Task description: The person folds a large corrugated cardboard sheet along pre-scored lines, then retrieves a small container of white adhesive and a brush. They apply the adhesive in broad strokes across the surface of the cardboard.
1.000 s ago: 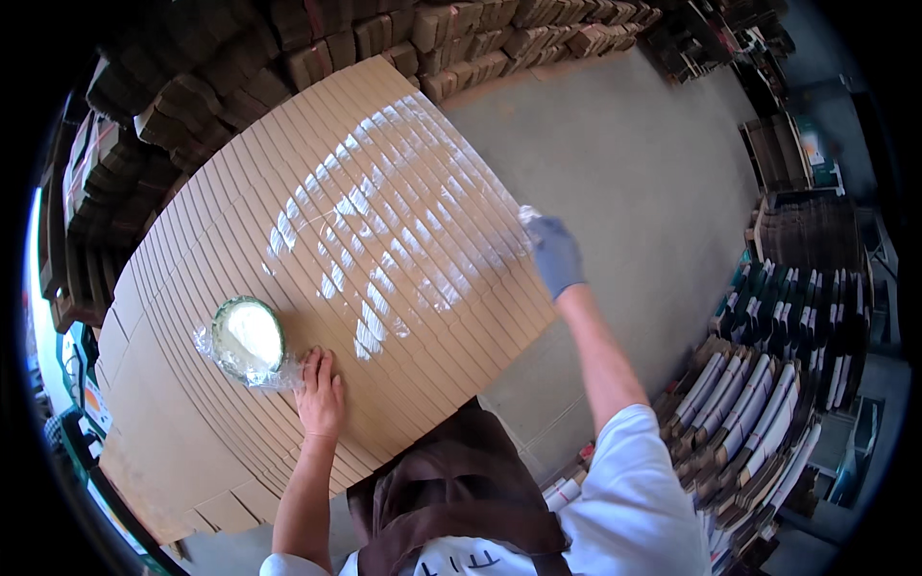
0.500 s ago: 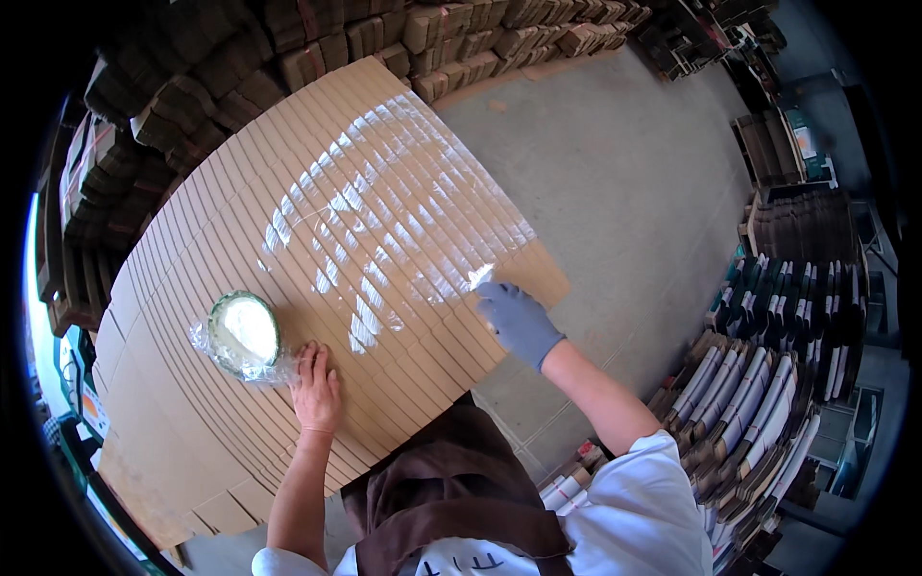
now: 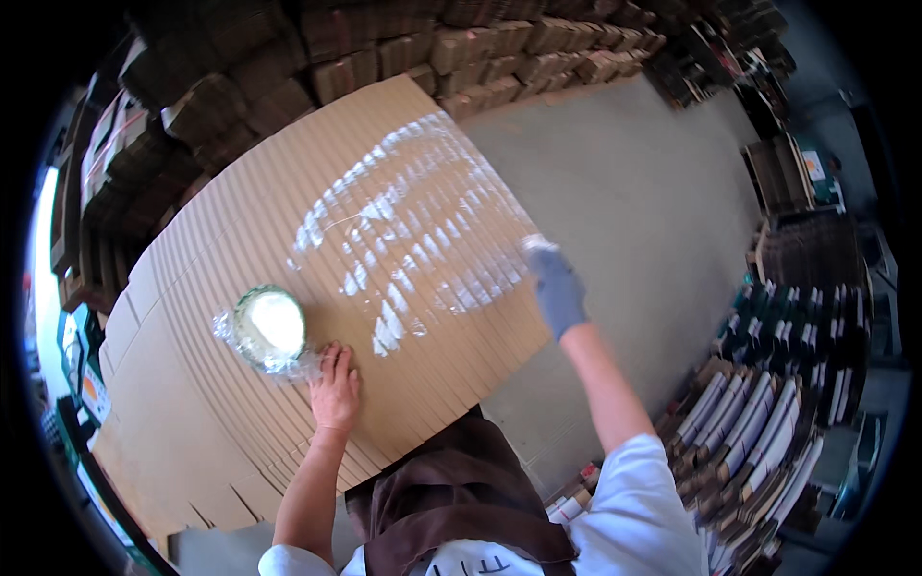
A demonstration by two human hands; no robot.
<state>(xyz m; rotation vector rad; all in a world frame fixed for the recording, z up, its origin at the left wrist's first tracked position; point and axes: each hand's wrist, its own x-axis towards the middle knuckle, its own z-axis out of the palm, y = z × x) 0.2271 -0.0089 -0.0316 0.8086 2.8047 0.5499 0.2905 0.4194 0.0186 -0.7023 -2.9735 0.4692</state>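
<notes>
A row of overlapping brown cardboard sheets point(image 3: 423, 374) lies fanned out before me, their edges forming parallel lines. White paste point(image 3: 423, 221) is smeared in streaks across the far right part. My right hand point(image 3: 557, 293), in a grey glove, is closed on a small white wad point(image 3: 535, 243) at the right edge of the sheets; its exact kind is blurred. My bare left hand point(image 3: 336, 389) lies flat with fingers stretched on the cardboard, its fingertips by clear plastic film point(image 3: 288, 365). That film hangs around a round green-rimmed tub point(image 3: 300, 326) holding white paste.
Tall stacks of bundled cardboard point(image 3: 480, 58) line the far side and the left. Grey floor point(image 3: 615, 202) lies to the right of the sheets. Rows of stacked folded boards point(image 3: 740, 422) stand at the right, with a pallet stack point(image 3: 812, 254) farther off.
My right hand has moved right and slightly away with the white wad, up to the sheets' right edge. The whole view has shifted a little; my left hand stays by the tub.
</notes>
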